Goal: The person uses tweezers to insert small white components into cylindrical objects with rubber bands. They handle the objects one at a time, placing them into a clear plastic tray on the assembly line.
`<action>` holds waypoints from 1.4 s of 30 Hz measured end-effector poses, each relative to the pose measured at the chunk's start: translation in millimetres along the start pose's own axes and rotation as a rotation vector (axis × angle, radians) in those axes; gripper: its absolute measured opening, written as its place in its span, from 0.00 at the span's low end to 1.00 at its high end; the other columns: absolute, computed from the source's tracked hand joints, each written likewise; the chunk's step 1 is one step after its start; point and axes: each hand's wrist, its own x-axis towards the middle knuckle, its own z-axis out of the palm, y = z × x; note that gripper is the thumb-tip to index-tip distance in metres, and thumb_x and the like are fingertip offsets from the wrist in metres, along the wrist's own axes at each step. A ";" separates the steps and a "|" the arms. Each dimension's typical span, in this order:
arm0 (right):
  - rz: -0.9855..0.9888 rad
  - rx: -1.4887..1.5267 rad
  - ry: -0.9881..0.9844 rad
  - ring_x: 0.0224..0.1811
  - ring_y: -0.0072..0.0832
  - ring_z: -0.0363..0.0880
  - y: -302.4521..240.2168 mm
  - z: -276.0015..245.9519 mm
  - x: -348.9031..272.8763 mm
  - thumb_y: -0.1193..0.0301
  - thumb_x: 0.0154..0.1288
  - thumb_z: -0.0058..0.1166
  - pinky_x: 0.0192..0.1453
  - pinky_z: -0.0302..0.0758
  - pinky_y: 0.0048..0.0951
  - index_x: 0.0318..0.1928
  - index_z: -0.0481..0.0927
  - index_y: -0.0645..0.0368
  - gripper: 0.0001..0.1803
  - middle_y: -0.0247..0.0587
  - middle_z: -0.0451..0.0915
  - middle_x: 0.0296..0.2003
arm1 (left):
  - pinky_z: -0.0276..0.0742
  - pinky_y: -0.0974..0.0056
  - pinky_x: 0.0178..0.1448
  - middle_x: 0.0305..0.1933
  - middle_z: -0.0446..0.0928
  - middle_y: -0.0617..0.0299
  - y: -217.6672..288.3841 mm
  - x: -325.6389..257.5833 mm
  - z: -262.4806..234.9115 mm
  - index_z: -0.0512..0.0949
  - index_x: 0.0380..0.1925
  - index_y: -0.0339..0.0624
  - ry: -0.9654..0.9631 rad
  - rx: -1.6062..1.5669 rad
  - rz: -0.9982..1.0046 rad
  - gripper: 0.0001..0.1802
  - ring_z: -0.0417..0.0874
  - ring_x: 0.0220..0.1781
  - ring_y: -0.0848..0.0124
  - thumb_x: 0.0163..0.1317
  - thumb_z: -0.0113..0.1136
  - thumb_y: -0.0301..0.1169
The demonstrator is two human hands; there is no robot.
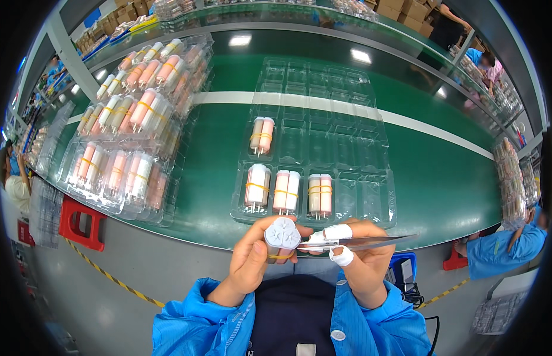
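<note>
My left hand point(250, 262) is closed around a bundle of tubes point(282, 234) with a grey three-lobed end face turned up and a yellow rubber band around it. My right hand point(362, 255), with white tape on its fingers, grips metal tweezers point(374, 241). Their narrow tip points left and lies close beside the bundle's end; I cannot tell if it touches. Just beyond my hands, a clear plastic tray point(377, 207) holds several banded bundles in its near compartments, among them a white and pink bundle point(286, 191) and a beige and pink one point(320, 194).
Stacked clear trays of pink, white and beige bundles point(119, 172) stand at the left of the green table point(442, 184). Further stacks point(508, 184) are at the right edge. Red stools point(80, 225) stand on the floor, and a person in blue point(507, 249) sits at the right.
</note>
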 end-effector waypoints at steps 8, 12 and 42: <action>-0.035 -0.087 -0.028 0.37 0.34 0.84 1.3 -2.1 -0.9 0.80 0.59 0.59 0.40 0.80 0.30 0.43 0.80 0.68 0.11 0.51 0.82 0.35 | 0.76 0.62 0.49 0.55 0.73 0.41 1.1 0.2 -1.0 0.60 0.62 0.29 -0.008 0.005 -0.034 0.35 0.77 0.44 0.68 0.73 0.33 0.52; 0.007 -0.073 -0.024 0.38 0.33 0.84 2.3 -2.3 -2.8 0.80 0.58 0.59 0.41 0.80 0.30 0.43 0.80 0.67 0.11 0.51 0.83 0.35 | 0.76 0.63 0.50 0.52 0.74 0.43 -0.5 0.1 -3.1 0.61 0.61 0.29 -0.016 -0.010 -0.043 0.34 0.78 0.46 0.66 0.72 0.34 0.52; -0.191 -0.352 0.028 0.32 0.32 0.84 10.5 -2.6 -8.2 0.80 0.54 0.63 0.34 0.80 0.27 0.38 0.82 0.66 0.10 0.52 0.83 0.33 | 0.72 0.67 0.43 0.41 0.69 0.53 -2.4 2.4 4.1 0.74 0.42 0.37 0.305 1.010 0.551 0.26 0.74 0.39 0.66 0.36 0.67 0.16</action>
